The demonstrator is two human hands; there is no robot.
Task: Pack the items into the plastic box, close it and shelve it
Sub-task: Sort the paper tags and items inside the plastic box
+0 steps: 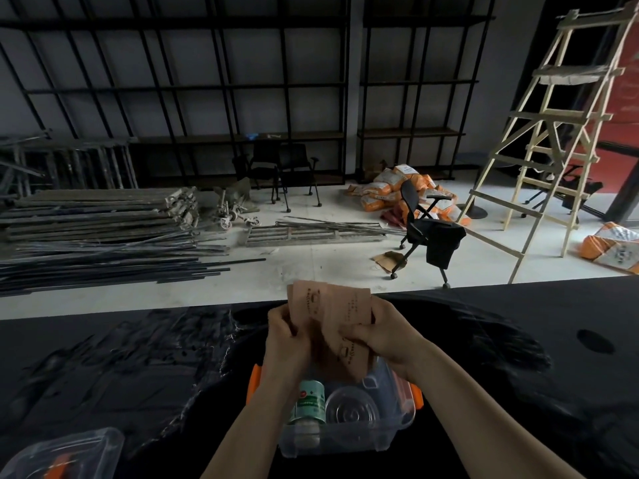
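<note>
Two bare hands hold a bundle of brown paper packets point(328, 323) directly above the open plastic box point(390, 433), which sits on a black table point(138, 357) close to the person. The left hand point(285, 335) pinches the bundle's left edge, fingers curled closed around it; the right hand point(387, 337) grips the right side, thumb across the front. Both are closed on the packets, neither free.

The packets stand roughly upright and fanned, their long axis running from top to bottom, the lower end already dipping just inside the far rim of the box. So the box lies straight below and slightly toward the person from both hands, about equally near to each.

Inside the box, a green-labelled bottle point(309, 401) lies at the left and a clear round container point(351, 407) beside it in the middle. Free room appears to be along the far wall and perhaps the right side, so the packets would likely need to slide down flat against that wall. Orange latches point(254, 380) flank the box ends.

A clear lid point(62, 454) with an orange part rests at the near left of the table, well apart from the box. Dark metal shelving point(207, 98) stands across the room
</note>
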